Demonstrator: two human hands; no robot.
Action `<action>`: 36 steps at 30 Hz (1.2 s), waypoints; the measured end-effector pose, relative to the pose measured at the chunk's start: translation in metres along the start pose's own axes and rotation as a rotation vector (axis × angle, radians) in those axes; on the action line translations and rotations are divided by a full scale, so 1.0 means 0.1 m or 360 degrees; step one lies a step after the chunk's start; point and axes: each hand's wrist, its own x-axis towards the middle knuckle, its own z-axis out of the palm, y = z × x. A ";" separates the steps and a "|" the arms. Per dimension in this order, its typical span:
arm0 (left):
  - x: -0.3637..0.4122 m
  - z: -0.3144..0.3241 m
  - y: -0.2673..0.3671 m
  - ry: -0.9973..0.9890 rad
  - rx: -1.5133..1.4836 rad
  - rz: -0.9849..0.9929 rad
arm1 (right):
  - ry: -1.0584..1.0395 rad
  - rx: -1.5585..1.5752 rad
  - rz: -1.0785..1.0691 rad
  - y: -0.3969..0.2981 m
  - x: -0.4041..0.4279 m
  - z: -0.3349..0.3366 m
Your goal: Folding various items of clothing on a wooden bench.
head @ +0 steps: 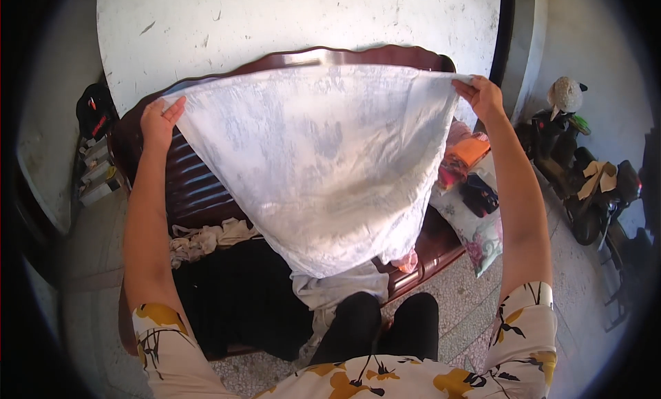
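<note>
A pale fabric sheet (320, 161) with grey-blue mottling is stretched out between my two raised hands. My left hand (159, 121) pinches its upper left corner. At the upper right, my right hand (480, 97) grips the opposite corner. The top edge runs nearly straight, and the rest sags toward my knees. Behind the cloth is a dark red wooden bench (191, 172) with a slatted surface and a wavy-topped back; the cloth hides much of it. Black fabric (242, 295) lies on the bench at lower left, and a crumpled light cloth (343, 290) is by my knees.
Cream garments (206, 241) lie bunched on the bench. To the right are folded orange and red textiles (462, 151), a dark blue bundle (480, 195) and floral fabric (477, 244). A motorbike or scooter (583, 192) stands by the right wall. A black cap (96, 111) is at left.
</note>
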 end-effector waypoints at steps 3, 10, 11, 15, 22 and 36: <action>0.12 0.05 0.21 -0.0095 -0.0144 0.0081 | -0.0067 0.0205 -0.0177 -0.13 0.16 0.00; -0.18 -0.52 0.57 -0.0764 -0.0455 0.0068 | -0.0363 0.0652 -0.0287 0.09 0.07 -0.39; -0.32 -0.63 0.53 -0.0918 -0.0440 0.0054 | -0.0532 0.0765 -0.0287 0.18 -0.02 -0.51; -1.38 -0.94 0.41 -0.0545 -0.0298 -0.0162 | -0.0356 0.0658 -0.0158 0.80 -0.74 -0.90; -3.47 -1.52 -0.25 -0.0074 0.0444 -0.0755 | -0.0231 -0.0023 0.0349 1.81 -2.26 -1.67; -4.24 -2.32 -1.04 0.0067 0.0984 -0.1873 | -0.0540 -0.0796 0.0965 2.60 -3.39 -2.33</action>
